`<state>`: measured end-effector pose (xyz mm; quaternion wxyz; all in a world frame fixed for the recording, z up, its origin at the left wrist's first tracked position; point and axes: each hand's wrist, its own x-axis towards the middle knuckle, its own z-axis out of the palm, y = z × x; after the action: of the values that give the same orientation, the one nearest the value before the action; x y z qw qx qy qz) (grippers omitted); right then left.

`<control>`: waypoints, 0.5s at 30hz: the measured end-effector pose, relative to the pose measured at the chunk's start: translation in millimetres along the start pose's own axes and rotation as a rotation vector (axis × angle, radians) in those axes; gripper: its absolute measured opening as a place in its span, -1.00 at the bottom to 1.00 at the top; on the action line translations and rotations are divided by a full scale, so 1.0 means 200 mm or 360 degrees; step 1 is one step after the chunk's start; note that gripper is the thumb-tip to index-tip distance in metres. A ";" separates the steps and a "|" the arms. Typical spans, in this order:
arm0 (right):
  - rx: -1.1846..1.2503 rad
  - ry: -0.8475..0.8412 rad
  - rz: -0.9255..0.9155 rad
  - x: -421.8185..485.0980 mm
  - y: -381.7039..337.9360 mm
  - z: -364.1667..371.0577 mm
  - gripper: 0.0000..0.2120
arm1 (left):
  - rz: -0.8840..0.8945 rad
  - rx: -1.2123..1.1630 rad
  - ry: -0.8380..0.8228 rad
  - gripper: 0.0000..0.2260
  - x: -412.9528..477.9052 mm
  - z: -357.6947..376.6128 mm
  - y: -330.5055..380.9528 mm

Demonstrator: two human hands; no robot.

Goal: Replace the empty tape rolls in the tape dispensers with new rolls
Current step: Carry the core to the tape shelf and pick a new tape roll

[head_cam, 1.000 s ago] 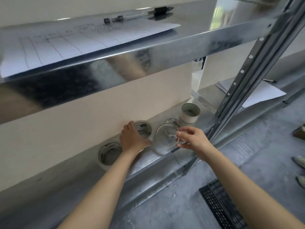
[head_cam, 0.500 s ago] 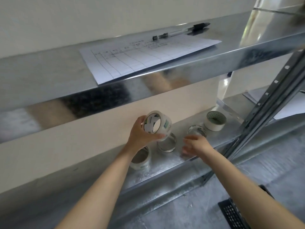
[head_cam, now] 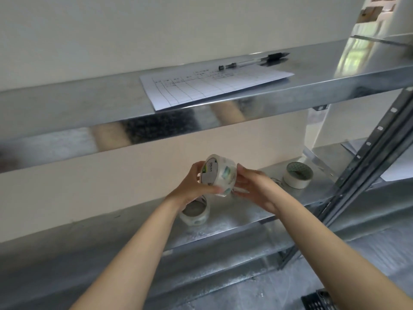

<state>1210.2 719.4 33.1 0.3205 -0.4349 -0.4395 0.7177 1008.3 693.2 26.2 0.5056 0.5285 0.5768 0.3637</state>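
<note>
Right hand (head_cam: 254, 190) has risen from the lower shelf (head_cam: 234, 222), where it hovered half a second before, to meet the roll (head_cam: 218, 173), which the left hand (head_cam: 194, 186) then held alone. Both hands now grip this roll in the air above the lower shelf and in front of the pale wall. The left hand curls round its left side, fingers over the top and thumb beneath. The right hand's fingers wrap its right side. The roll is clear tape on a printed core, tilted so that its open face turns up and to the left.

A second roll (head_cam: 196, 214) of the same kind lies flat on the lower shelf, partly hidden under the left wrist. A white roll (head_cam: 298, 175) lies flat farther right on the same shelf, well apart from the hands and near the slotted post (head_cam: 366, 162). Whether any ring lies behind the right hand cannot be told.

On the upper shelf (head_cam: 89, 101) rests a ruled sheet (head_cam: 212, 86), its near corner reaching the shelf's front edge. A pen (head_cam: 252, 61) lies along the sheet's far edge. A black grate (head_cam: 317, 300) shows on the floor at lower right.
</note>
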 end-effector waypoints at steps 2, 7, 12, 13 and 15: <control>-0.0059 -0.0061 -0.0059 -0.03 -0.03 0.04 -0.74 | -0.0031 0.0095 -0.0016 -0.03 -0.04 -0.01 0.00; -0.0266 -0.0158 -0.0259 -0.11 -0.09 0.10 -0.80 | -0.0044 -0.0079 0.0067 0.07 -0.14 0.03 0.03; -0.0308 -0.0274 -0.0325 -0.17 -0.12 0.11 -0.81 | 0.0081 -0.0259 0.0248 -0.10 -0.23 0.04 0.11; -0.0301 -0.0295 -0.0324 -0.18 -0.13 0.12 -0.84 | 0.0097 -0.0230 0.0261 -0.09 -0.25 0.04 0.13; -0.0283 -0.0343 -0.0329 -0.18 -0.15 0.15 -0.85 | 0.0115 -0.0192 0.0291 -0.09 -0.29 0.01 0.14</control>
<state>1200.5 691.0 79.9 0.3040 -0.3345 -0.5753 0.6817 1014.1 641.4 64.6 0.4684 0.4820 0.5783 0.4625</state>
